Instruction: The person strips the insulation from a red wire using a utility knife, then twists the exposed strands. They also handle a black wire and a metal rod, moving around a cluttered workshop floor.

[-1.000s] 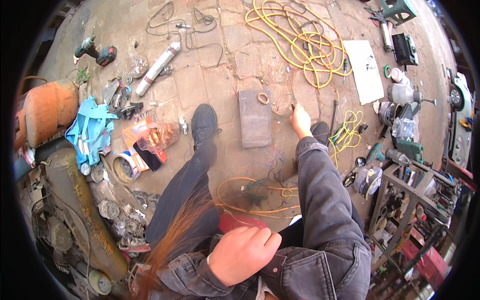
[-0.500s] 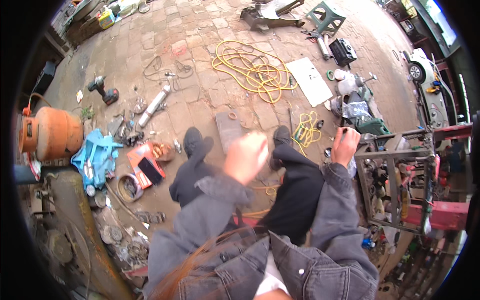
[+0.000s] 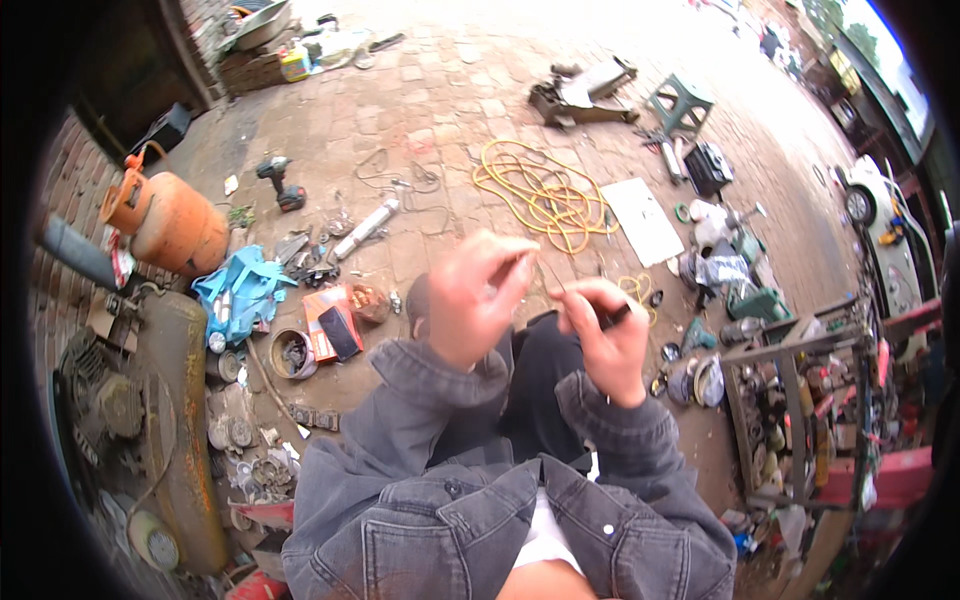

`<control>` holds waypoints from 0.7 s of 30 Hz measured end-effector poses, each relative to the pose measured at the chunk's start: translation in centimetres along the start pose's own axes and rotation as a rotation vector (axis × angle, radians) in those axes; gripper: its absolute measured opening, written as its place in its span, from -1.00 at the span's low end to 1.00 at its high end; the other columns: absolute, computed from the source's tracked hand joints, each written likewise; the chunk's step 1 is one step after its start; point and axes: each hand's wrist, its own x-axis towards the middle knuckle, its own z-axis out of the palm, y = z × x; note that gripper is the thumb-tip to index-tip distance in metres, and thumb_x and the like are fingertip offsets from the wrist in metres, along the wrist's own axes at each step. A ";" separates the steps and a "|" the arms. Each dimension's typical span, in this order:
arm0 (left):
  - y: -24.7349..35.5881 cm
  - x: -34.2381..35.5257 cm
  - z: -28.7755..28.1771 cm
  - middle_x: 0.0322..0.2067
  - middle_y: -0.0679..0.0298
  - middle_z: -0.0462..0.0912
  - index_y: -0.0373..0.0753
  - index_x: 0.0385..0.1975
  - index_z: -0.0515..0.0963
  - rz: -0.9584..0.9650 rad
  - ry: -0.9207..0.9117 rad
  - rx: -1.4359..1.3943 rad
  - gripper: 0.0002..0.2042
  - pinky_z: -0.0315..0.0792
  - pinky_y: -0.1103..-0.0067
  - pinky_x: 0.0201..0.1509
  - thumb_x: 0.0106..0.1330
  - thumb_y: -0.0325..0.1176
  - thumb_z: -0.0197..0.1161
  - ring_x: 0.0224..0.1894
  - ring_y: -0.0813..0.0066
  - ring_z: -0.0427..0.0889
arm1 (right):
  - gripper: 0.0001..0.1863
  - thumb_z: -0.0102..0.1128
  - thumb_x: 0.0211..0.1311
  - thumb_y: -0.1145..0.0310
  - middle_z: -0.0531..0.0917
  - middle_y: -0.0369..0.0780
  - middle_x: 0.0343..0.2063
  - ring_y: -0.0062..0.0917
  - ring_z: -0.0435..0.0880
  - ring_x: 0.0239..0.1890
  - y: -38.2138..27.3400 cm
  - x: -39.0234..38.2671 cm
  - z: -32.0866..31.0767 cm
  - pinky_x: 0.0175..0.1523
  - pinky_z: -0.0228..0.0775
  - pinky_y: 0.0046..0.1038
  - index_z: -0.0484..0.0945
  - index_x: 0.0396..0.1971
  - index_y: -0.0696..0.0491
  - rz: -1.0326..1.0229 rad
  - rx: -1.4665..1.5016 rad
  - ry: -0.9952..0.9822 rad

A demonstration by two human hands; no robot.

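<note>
Both my hands are raised in front of my knees, near each other. My left hand [image 3: 480, 298] is closed in a pinch, partly smeared by motion. From its fingertips a thin reddish-brown strand [image 3: 550, 274] runs down to the fingers of my right hand; whether it is wire or something else cannot be made out. My right hand [image 3: 608, 345] pinches with thumb and forefinger. A small dark object [image 3: 617, 316] sits in its curled fingers, mostly hidden. Beyond the hands lies a coiled yellow cable [image 3: 540, 195] on the brick floor.
At left stand an orange gas cylinder [image 3: 180, 225] and a rusty compressor tank [image 3: 175, 420]. A blue bag [image 3: 240, 290], an orange box [image 3: 325, 320] and a cordless drill [image 3: 280, 183] lie on the floor. A metal frame rack [image 3: 790, 390] with clutter is at right; a white board [image 3: 643, 222] lies ahead.
My right hand has come in from the right side beside my left, and the thin strand now shows between them. The view has tilted up and shifted left.
</note>
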 end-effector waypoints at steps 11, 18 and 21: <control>3.9 -4.6 -1.1 -0.47 0.22 0.58 -0.38 -0.29 0.61 -0.103 -0.061 -0.142 -0.81 0.44 0.61 -0.40 0.09 -0.70 0.25 -0.48 0.48 0.59 | -0.67 0.37 -0.10 0.58 0.56 -0.23 -0.60 -0.44 0.54 -0.63 -0.3 -5.5 0.9 -0.52 0.36 -0.44 0.63 -0.22 0.12 -0.607 -0.435 -0.052; 5.3 -7.0 0.2 -0.41 0.26 0.54 -0.41 -0.24 0.52 -0.702 0.061 -1.089 -0.89 0.40 0.67 -0.31 0.34 -0.61 0.05 -0.36 0.56 0.56 | -0.88 0.31 0.09 0.52 0.47 -0.22 -0.72 -0.44 0.48 -0.71 1.7 -6.7 0.7 -0.58 0.25 -0.49 0.59 -0.35 0.15 -0.581 -0.469 -0.076; 4.9 -8.3 -0.8 -0.47 0.31 0.47 -0.41 -0.24 0.49 -0.799 0.041 -1.233 -0.90 0.29 0.69 -0.37 0.36 -0.57 0.03 -0.47 0.62 0.42 | -0.88 0.21 0.23 0.39 0.50 -0.22 -0.70 -0.49 0.42 -0.74 2.9 -7.4 1.4 -0.61 0.19 -0.51 0.56 -0.41 0.14 -0.524 -0.431 -0.117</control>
